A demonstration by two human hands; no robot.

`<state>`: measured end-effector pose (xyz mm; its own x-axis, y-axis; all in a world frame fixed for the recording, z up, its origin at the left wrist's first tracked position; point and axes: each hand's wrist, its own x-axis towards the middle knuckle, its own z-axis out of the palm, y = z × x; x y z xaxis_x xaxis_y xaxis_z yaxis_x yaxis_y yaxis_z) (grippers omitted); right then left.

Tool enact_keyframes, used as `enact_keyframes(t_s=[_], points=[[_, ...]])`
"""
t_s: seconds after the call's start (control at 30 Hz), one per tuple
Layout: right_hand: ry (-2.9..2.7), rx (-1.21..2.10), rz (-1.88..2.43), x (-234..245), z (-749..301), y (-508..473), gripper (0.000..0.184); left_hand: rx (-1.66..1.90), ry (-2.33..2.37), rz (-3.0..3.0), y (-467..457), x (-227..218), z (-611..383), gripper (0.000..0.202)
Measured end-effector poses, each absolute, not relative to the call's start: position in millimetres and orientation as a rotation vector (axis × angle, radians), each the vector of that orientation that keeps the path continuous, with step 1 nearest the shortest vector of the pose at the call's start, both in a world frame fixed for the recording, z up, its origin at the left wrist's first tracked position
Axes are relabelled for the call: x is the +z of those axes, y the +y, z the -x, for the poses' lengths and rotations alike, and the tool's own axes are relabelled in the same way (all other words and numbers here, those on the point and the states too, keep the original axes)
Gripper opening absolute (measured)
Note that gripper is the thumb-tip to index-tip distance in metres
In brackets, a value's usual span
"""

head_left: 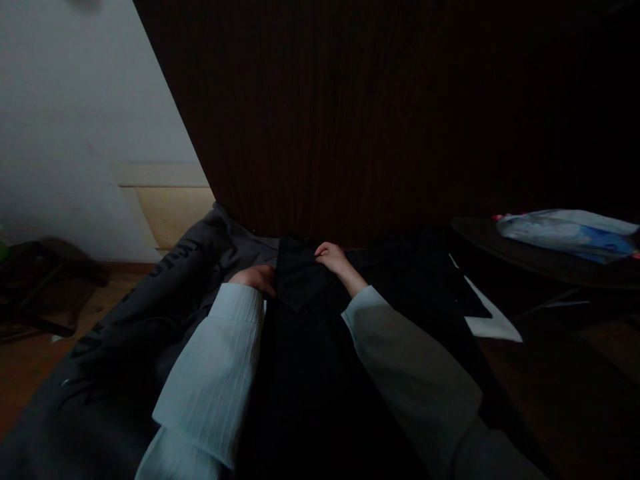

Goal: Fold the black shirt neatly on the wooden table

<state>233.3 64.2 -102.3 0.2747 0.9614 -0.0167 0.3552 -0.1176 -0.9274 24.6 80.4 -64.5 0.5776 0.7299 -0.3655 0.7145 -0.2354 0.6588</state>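
Observation:
A black garment (305,373) lies spread out in front of me, so dark that its kind is hard to make out. At its far end, my left hand (257,279) is closed on the left edge of the folded-over cloth, fingers partly hidden. A little further right, my right hand (332,257) has its fingers curled together on the same black cloth, gripping it near the top. Under and beside it on the left is a dark grey garment (200,267) with black lettering.
A tall dark wooden panel (320,127) rises just beyond the cloth. On the right, a dark table (480,240) bears a clear and blue plastic package (565,233), with a white sheet (495,328) below. A dark stool (40,293) stands at left by the pale wall (75,133).

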Motion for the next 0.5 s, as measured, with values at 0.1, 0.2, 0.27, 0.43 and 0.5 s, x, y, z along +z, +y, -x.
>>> enact_keyframes(t_s=[0.1, 0.2, 0.27, 0.43, 0.5], points=[[-1.328, 0.862, 1.628, -98, -228, 62, 0.024, -0.107, 1.208, -1.986, 81, -65, -27, 0.009], [-1.382, 0.877, 1.631, -97, -228, 62, 0.030, -0.053, 1.213, -1.974, 82, -62, -24, 0.011], [-1.399, 0.889, 1.645, -99, -230, 62, 0.028, 0.000, 1.225, -1.956, 83, -59, -17, 0.013], [-1.430, 0.929, 1.630, -104, -232, 60, 0.022, 0.052, 1.205, -1.883, 90, -58, 3, 0.012], [-1.437, 0.948, 1.615, -104, -231, 58, 0.025, 0.066, 1.176, -1.852, 92, -60, 7, 0.011]])
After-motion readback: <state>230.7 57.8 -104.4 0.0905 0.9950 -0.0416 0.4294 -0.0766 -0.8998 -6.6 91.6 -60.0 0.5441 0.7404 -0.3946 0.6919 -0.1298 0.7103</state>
